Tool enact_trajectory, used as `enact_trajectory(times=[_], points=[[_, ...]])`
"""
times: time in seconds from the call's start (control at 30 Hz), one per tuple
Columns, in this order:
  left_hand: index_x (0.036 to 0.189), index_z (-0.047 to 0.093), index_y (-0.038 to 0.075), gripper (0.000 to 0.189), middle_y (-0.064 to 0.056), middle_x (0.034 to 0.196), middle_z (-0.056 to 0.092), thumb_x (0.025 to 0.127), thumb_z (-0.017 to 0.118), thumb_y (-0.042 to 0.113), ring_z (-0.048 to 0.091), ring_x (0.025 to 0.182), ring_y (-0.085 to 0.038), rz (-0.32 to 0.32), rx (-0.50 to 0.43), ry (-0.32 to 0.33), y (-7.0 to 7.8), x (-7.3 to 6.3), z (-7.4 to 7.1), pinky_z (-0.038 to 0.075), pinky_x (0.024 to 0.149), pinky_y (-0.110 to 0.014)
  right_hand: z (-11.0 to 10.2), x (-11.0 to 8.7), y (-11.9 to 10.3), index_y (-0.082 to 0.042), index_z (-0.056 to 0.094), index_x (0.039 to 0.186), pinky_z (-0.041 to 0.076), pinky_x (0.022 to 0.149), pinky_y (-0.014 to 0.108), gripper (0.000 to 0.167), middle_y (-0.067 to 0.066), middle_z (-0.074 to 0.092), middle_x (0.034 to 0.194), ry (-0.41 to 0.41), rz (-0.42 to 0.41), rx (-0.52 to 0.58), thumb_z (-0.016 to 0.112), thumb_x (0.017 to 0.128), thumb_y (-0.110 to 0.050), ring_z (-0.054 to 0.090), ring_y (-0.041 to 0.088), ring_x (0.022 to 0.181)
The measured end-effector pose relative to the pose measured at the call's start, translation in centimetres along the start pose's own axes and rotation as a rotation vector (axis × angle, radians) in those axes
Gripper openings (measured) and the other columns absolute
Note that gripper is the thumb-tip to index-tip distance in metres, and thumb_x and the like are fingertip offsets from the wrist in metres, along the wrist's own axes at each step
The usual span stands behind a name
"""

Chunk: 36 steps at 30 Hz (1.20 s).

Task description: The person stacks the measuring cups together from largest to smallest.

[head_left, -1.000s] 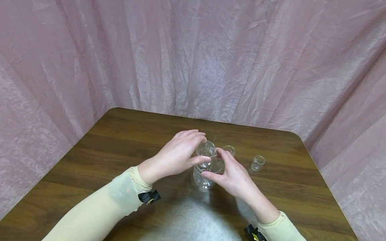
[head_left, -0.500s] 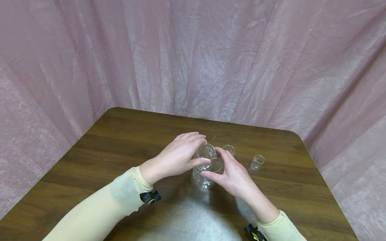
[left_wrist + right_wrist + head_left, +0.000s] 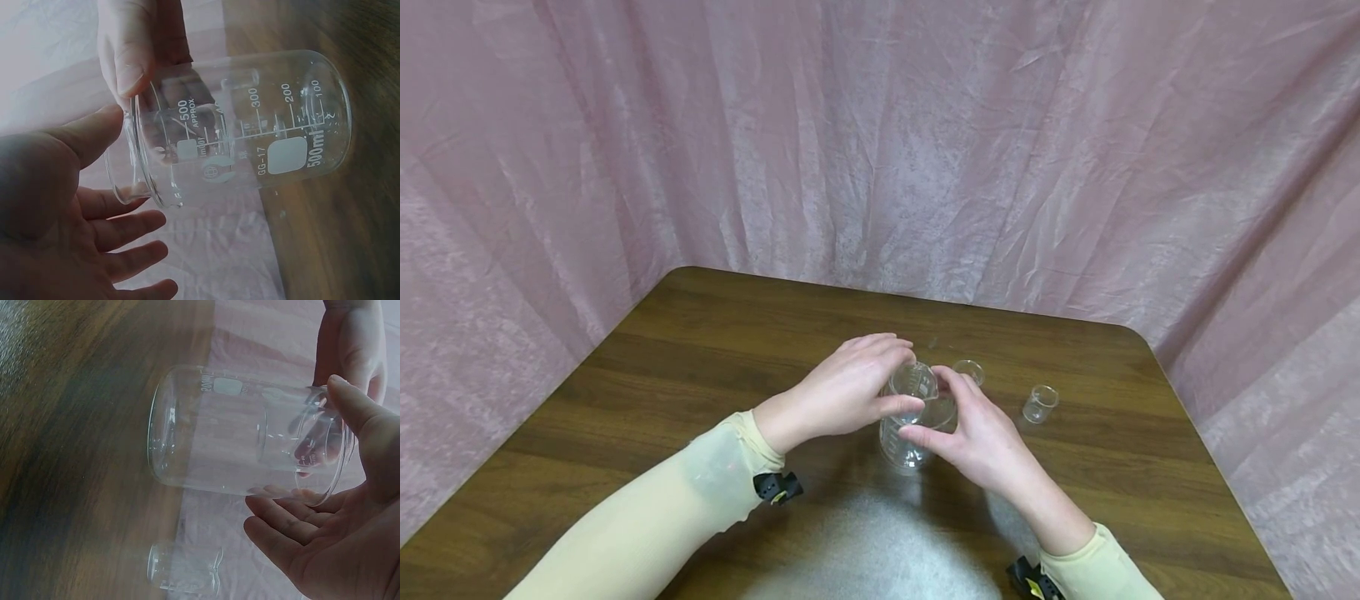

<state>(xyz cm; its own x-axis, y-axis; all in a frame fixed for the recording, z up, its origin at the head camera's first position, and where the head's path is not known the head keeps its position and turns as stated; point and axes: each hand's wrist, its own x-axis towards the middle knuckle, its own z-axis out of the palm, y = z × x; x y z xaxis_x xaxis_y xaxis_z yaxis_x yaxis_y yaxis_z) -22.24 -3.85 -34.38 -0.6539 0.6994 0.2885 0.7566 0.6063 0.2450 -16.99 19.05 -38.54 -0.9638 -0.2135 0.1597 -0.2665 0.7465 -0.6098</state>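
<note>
A large clear glass beaker (image 3: pixel 287 156), marked 500 ml, stands upright on the wooden table. My right hand (image 3: pixel 977 437) grips it near the rim, thumb in front and fingers on the far side. Partly inside its mouth sits a smaller clear beaker (image 3: pixel 913 379), whose rim stands above the large one. Thumb and fingers of my left hand (image 3: pixel 850 387) pinch that smaller rim from the left. In the right wrist view the small beaker's bottom (image 3: pixel 265 434) hangs well above the large one's floor.
Right of the hands stands a tiny glass beaker (image 3: pixel 1040 404). Another small glass (image 3: pixel 970 367) is partly hidden behind my right hand. A faint clear object (image 3: pixel 933 343) lies farther back, too indistinct to name. Pink curtains (image 3: pixel 895 150) border the wooden table (image 3: pixel 737 317).
My left hand has lowered slightly, and the smaller beaker has sunk deeper into the large one. My right hand has stayed almost still.
</note>
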Motion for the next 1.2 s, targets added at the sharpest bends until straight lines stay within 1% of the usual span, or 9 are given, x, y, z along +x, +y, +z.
enact_trajectory(times=[0.3, 0.57, 0.73, 1.0, 1.2], points=[[0.137, 0.069, 0.003, 0.058, -0.019, 0.153, 0.063, 0.101, 0.081, 0.047, 0.051, 0.150, -0.039, 0.001, -0.014, -0.039, -0.22, 0.23, 0.11, 0.039, 0.125, -0.058, 0.02, 0.00, 0.05, -0.016, 0.050, 0.162, 0.050, 0.109, 0.064, 0.095, 0.007, 0.062, 0.150, 0.004, -0.001, 0.002, 0.086, 0.090, -0.065, 0.063, 0.035, 0.137], [0.137, 0.069, 0.003, 0.058, -0.018, 0.152, 0.063, 0.101, 0.081, 0.047, 0.052, 0.149, -0.038, -0.001, -0.017, -0.062, -0.44, 0.47, 0.08, 0.040, 0.124, -0.057, 0.12, 0.04, 0.06, -0.015, 0.049, 0.162, 0.051, 0.110, 0.064, 0.096, 0.007, 0.062, 0.150, 0.007, -0.008, -0.001, 0.085, 0.089, -0.068, 0.063, 0.035, 0.137], [0.136, 0.070, 0.003, 0.058, -0.016, 0.150, 0.065, 0.100, 0.082, 0.047, 0.054, 0.147, -0.036, 0.014, -0.012, -0.069, -0.58, 0.69, 0.13, 0.043, 0.122, -0.054, 0.13, 0.05, 0.03, -0.015, 0.049, 0.162, 0.051, 0.109, 0.064, 0.097, 0.006, 0.063, 0.148, 0.010, -0.006, -0.001, 0.085, 0.089, -0.067, 0.064, 0.035, 0.135], [0.133, 0.070, 0.002, 0.055, -0.016, 0.148, 0.066, 0.101, 0.082, 0.045, 0.057, 0.144, -0.035, 0.048, -0.011, -0.083, -0.86, 0.84, 0.20, 0.045, 0.121, -0.052, 0.13, 0.06, -0.02, -0.015, 0.050, 0.162, 0.050, 0.110, 0.064, 0.095, 0.006, 0.063, 0.148, 0.009, -0.006, 0.008, 0.087, 0.089, -0.065, 0.064, 0.035, 0.136], [0.135, 0.070, 0.003, 0.055, -0.016, 0.151, 0.064, 0.101, 0.082, 0.044, 0.055, 0.146, -0.035, 0.035, -0.030, -0.116, -0.82, 1.00, 0.15, 0.044, 0.121, -0.052, 0.14, 0.06, 0.01, -0.015, 0.050, 0.161, 0.051, 0.109, 0.064, 0.095, 0.008, 0.063, 0.147, 0.010, -0.010, 0.004, 0.087, 0.089, -0.065, 0.064, 0.035, 0.135]])
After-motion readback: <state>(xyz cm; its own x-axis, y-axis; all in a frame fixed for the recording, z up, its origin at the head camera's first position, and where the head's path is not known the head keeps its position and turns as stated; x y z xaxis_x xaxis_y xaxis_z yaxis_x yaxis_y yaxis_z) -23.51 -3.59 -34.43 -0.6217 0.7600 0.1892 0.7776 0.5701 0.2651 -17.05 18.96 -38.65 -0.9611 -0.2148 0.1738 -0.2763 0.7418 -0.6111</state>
